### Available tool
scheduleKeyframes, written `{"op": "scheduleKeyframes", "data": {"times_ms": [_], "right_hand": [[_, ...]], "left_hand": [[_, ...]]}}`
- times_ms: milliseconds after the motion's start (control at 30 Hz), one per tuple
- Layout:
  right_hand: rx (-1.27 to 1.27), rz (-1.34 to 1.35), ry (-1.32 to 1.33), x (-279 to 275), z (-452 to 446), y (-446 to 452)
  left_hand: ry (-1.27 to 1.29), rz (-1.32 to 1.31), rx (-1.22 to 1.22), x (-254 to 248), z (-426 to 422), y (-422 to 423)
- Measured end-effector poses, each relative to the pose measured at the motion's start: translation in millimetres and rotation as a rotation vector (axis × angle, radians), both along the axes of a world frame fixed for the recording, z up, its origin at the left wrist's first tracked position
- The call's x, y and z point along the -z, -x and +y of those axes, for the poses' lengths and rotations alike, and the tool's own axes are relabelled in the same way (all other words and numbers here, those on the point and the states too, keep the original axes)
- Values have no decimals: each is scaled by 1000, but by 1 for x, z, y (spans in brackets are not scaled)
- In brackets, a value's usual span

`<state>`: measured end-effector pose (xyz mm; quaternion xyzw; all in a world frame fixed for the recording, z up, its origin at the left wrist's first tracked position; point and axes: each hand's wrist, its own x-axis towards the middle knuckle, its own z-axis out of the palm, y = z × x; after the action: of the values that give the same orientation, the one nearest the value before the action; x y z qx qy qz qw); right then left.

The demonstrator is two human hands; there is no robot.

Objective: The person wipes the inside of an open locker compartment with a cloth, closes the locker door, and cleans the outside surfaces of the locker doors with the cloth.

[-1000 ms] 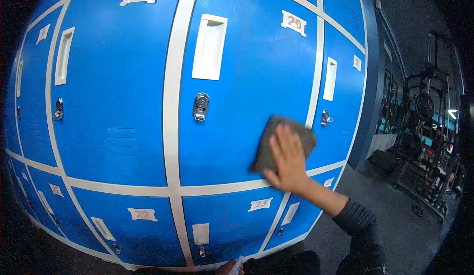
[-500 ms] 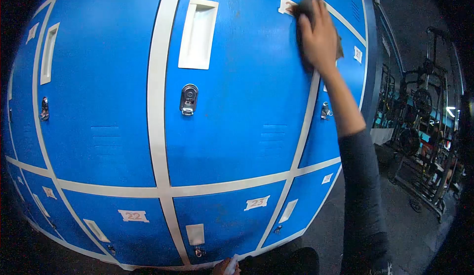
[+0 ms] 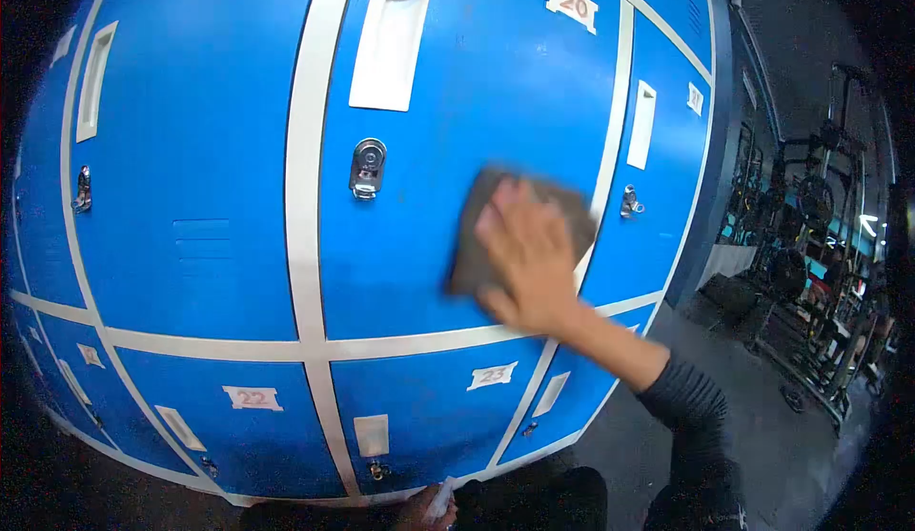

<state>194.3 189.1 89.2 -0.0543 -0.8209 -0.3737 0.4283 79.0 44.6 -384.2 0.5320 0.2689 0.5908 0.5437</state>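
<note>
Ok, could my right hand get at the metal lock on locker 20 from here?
Probably yes. The right hand is spread over the dark cloth at the same door, and nothing visible blocks the way left to the metal lock, though the cloth might hinder the fingers.

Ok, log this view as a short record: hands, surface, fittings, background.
Right hand: laid flat over a dark grey cloth, both motion-blurred
Left hand: at the bottom edge, holding a small whitish object, too little shown to identify
Surface: blue locker door numbered 20, shut; cloth over its lower right part
Fittings: white recessed handle, silver metal lock beneath it
Background: dark equipment racks at right
</note>
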Motion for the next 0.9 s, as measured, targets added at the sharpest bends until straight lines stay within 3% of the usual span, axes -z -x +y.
{"op": "scheduleKeyframes", "data": {"times_ms": [33, 133, 200, 233, 267, 300, 367, 467, 567, 633, 767, 900], "right_hand": [[70, -180, -36, 25, -4, -6], [-38, -543, -301, 49, 0, -13], [-117, -682, -455, 26, 3, -13], [-129, -666, -400, 12, 6, -14], [-140, -649, -343, -7, 9, -16], [-150, -634, -287, -28, 12, -18], [-64, -336, -261, -83, 6, -26], [-102, 234, -356, -174, 40, -37], [-110, 514, -327, -243, 66, -41], [-63, 579, -297, -264, 70, -38], [-4, 673, -285, -242, 64, -26], [-21, 544, -224, -158, 43, -18]], "left_hand": [[69, -126, 120, 13, 5, 3], [-248, 464, -358, -64, -26, -4], [-234, 442, -399, -67, -26, -10], [-224, 432, -417, -63, -27, -10], [-22, 78, -71, -30, -13, -1], [39, -28, 29, -16, -5, 2], [160, -249, 233, -3, 6, 5], [113, -219, 174, 0, 10, 3], [-80, 253, -214, -46, -14, -6], [-75, 262, -177, -51, -14, -3], [107, 53, 64, 3, 4, 5], [72, 188, -39, -25, -8, 5]]}}
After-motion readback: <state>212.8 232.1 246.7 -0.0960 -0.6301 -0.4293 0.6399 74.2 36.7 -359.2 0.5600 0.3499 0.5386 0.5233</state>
